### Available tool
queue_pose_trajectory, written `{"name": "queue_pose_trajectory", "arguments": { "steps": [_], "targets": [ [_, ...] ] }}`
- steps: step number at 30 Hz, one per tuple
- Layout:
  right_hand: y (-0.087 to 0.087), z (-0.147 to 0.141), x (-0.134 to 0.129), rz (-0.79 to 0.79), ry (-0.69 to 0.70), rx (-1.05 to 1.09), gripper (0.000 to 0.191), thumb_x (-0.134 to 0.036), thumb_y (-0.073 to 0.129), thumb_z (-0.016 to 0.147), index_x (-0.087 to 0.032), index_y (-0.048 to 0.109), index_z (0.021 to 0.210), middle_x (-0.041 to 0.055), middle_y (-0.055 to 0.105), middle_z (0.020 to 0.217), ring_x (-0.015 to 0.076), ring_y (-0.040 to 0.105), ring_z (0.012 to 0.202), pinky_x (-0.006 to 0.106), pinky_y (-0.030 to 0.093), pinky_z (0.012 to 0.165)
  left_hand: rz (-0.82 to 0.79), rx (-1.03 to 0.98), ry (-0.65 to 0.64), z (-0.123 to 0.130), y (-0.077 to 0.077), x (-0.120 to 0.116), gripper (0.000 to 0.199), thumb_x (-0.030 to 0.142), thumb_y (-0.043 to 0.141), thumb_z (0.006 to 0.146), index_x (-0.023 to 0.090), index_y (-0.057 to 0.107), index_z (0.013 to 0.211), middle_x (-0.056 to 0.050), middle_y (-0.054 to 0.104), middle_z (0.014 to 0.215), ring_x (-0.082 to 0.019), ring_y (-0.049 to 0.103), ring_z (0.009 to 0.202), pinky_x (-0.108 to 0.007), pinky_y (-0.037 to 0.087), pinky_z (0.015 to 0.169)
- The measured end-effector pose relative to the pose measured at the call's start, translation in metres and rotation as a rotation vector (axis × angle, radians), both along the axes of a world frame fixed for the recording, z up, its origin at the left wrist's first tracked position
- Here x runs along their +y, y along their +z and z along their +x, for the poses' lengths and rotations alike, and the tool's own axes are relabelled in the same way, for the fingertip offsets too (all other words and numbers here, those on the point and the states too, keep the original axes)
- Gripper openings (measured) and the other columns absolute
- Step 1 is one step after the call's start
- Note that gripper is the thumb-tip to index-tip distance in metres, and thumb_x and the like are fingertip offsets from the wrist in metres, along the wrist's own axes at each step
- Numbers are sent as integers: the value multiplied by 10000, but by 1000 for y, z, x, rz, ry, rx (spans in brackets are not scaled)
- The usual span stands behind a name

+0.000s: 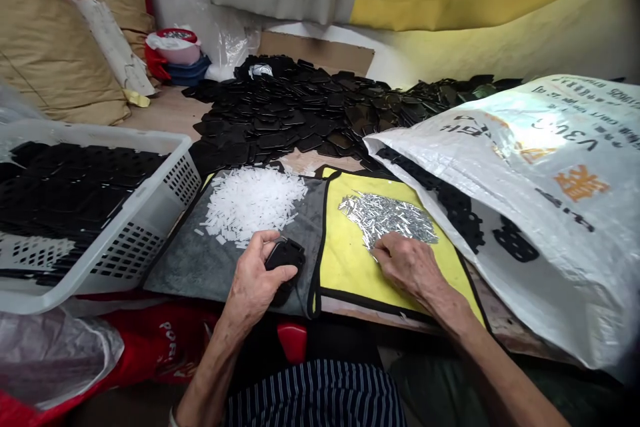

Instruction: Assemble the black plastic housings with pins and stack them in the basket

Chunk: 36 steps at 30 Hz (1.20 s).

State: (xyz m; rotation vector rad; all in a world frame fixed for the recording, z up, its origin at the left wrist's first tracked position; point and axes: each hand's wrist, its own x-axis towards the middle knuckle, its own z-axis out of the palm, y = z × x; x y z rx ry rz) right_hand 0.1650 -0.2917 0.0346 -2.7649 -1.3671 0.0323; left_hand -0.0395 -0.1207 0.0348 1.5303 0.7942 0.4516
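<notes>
My left hand point(257, 277) grips a black plastic part point(286, 260) over the grey cloth point(175, 260), thumb on its near side. Just beyond that hand lies a heap of small white plastic sticks point(255, 203). My right hand point(407, 263) reaches down to the near edge of a pile of short silvery metal pins point(395, 217) on the yellow cloth point(345, 273). Its thumb and fingers are pinched together among the pins. What sits between those fingertips is too small to make out.
Many flat black plastic pieces point(300, 113) are heaped at the back. A white plastic basket point(150, 227) of black parts stands left. To the right, a white woven sack point(550, 213) lies open with black parts inside. Small tubs point(180, 53) stand back left.
</notes>
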Motion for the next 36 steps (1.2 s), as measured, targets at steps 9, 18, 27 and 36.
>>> {"name": "queue_pose_trajectory", "arguments": {
  "steps": [9,18,27,36],
  "targets": [
    [17,23,5,345,-217,485,161,-288,571,718,-152,636,662,22,584,518,132,506,476,239,360,484,-442,-373,151,-7,0,-13,519,122,747,573,151,495,1026,-23,650,818,-139,606,674,-242,511,585],
    [20,-54,37,732,-128,1472,166,-238,687,649,-106,631,733,36,607,550,93,507,417,200,402,424,-658,-516,151,-5,-5,-25,458,85,743,601,128,577,1025,-55,678,847,-145,640,695,-229,537,607],
    [15,-87,58,819,-203,1593,236,-209,748,582,-107,615,748,1,583,533,83,517,434,166,402,410,-745,-576,145,-18,-13,-26,445,64,749,596,120,593,1009,-66,688,861,-145,644,705,-223,535,628],
    [21,-100,67,800,-230,1525,276,-174,687,576,-149,507,784,-27,577,527,86,486,388,167,386,360,-665,-618,156,-26,-17,-27,426,89,741,629,141,591,1024,-41,677,856,-121,621,705,-213,514,641]
  ]
}}
